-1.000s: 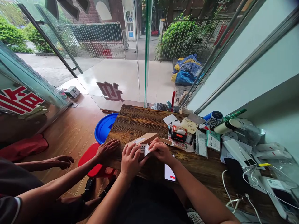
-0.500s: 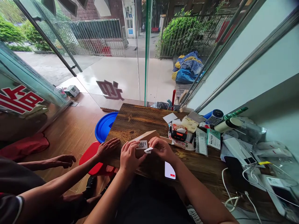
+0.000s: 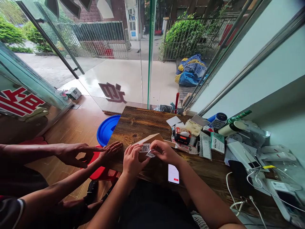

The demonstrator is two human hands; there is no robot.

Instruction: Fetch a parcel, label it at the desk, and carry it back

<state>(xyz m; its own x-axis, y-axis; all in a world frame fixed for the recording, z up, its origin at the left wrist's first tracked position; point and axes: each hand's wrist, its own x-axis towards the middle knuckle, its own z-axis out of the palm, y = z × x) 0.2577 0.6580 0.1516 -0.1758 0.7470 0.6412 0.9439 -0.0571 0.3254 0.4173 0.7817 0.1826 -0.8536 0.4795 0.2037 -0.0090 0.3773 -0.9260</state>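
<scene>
A brown cardboard box [image 3: 152, 138] sits near the front edge of the wooden table, with a white label [image 3: 145, 147] printed "3021" on the side facing me. My left hand [image 3: 133, 160] grips the left end of this box, fingers curled over it and thumb below the label. Between the thumb and fingers of my right hand [image 3: 165, 152] is a small barcode sticker [image 3: 150, 154], tilted, just under the printed label. Whether the sticker touches the box I cannot tell. A phone [image 3: 173, 175] with a lit screen lies below my right wrist.
Clutter fills the right of the table [image 3: 140, 117]: a black-and-red battery pack [image 3: 182, 136], a green-white box [image 3: 217, 142], cables [image 3: 235, 203]. At left, another person's hand [image 3: 73, 155] reaches in and another hand [image 3: 111, 149] rests on the table edge, near a red stool [image 3: 100, 170] and blue tub [image 3: 105, 128].
The sticker in my right hand has turned, so its barcode now faces me. At left, another person's arm has reached farther right, toward the table. My left hand stays on the box.
</scene>
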